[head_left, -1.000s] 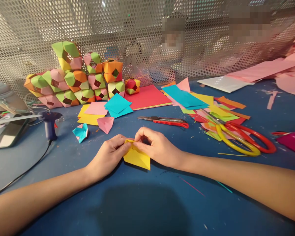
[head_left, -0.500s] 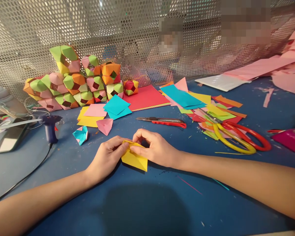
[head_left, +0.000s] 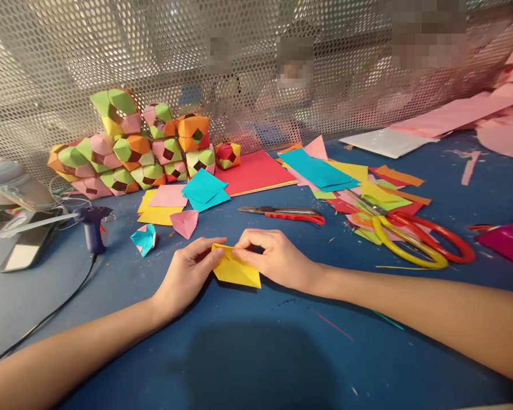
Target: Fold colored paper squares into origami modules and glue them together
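Observation:
A small folded yellow paper (head_left: 238,272) is held just above the blue table in the middle of the view. My left hand (head_left: 188,272) pinches its upper left corner between thumb and fingers. The thumb and fingertips of my right hand (head_left: 277,257) close on its upper right edge. Beyond my hands lie a folded pink piece (head_left: 184,224), a folded blue and pink piece (head_left: 144,240), and yellow (head_left: 160,216), pink (head_left: 167,196) and blue (head_left: 204,187) paper squares.
A cutter knife (head_left: 282,214) lies beyond my right hand. Scissors (head_left: 419,239) rest on paper scraps at the right. A glue gun (head_left: 93,228) with a cable stands left. Folded paper balls (head_left: 132,149) are stacked against the perforated metal screen (head_left: 248,51).
My right fingertips have shifted slightly right along the paper's upper edge. The yellow paper's lower edge has tilted up a little. The view has shifted slightly.

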The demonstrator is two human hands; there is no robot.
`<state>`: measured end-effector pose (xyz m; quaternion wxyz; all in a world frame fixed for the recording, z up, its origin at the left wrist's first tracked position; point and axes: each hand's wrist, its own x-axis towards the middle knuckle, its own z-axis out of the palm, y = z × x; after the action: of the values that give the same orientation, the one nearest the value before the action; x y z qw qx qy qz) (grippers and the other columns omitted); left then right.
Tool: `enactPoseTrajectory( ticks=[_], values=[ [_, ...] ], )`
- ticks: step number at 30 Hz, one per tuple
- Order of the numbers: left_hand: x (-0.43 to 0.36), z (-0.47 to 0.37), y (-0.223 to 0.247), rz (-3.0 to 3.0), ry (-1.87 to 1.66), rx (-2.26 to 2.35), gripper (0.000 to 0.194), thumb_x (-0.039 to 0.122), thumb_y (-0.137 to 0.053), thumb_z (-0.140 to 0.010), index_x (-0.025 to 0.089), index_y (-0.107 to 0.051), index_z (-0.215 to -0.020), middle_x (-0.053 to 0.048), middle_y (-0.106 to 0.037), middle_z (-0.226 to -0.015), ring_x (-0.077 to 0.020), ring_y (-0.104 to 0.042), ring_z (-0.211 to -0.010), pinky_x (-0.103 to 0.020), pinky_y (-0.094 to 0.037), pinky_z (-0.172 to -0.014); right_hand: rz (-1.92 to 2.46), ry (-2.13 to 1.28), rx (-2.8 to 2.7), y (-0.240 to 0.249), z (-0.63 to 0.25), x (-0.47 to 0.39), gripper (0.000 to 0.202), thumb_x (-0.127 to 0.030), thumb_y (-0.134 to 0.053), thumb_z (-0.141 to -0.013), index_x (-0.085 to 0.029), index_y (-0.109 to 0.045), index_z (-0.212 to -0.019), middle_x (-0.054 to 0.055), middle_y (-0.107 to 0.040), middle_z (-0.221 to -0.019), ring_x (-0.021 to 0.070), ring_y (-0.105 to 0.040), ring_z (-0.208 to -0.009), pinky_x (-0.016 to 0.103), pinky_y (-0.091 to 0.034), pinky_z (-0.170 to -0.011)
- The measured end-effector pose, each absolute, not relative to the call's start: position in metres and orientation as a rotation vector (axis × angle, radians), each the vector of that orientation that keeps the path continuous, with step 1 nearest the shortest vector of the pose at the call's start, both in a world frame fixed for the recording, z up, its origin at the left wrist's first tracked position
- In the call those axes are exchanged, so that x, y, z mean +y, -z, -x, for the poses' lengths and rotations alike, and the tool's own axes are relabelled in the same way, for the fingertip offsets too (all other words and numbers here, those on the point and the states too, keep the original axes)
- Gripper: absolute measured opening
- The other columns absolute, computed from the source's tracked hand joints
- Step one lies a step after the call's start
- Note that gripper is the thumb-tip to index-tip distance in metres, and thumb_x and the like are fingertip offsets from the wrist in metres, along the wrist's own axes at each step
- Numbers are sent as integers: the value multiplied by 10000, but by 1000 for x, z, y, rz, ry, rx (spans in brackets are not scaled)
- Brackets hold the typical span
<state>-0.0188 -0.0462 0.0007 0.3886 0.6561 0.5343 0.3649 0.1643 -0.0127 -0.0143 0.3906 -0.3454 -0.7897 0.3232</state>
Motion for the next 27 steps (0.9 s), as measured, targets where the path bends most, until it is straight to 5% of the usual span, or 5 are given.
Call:
enactPoseTrajectory(
  ticks=[14, 27],
  values=[
    [-45, 19, 4, -1801, -943, 1392, 152, 301, -595, -794, 168, -665, -808, -12, -620, -733, -120, -534, -673, -216, -428, -595, 634, -609, -2189, 12, -169, -3, 156, -193, -571, -830, -147, -623, -690, 19, -599, -675, 102, -545, -624, 222, -413, -571],
    [-41, 18, 3, -1636, -1042, 1391, 175, 326, -608, -787, 161, -667, -789, -19, -662, -778, -125, -562, -726, -214, -451, -645, 606, -459, -2134, 4, -171, 0, 117, -192, -561, -838, -140, -634, -763, 44, -648, -738, 115, -578, -663, 233, -455, -612]
  ],
)
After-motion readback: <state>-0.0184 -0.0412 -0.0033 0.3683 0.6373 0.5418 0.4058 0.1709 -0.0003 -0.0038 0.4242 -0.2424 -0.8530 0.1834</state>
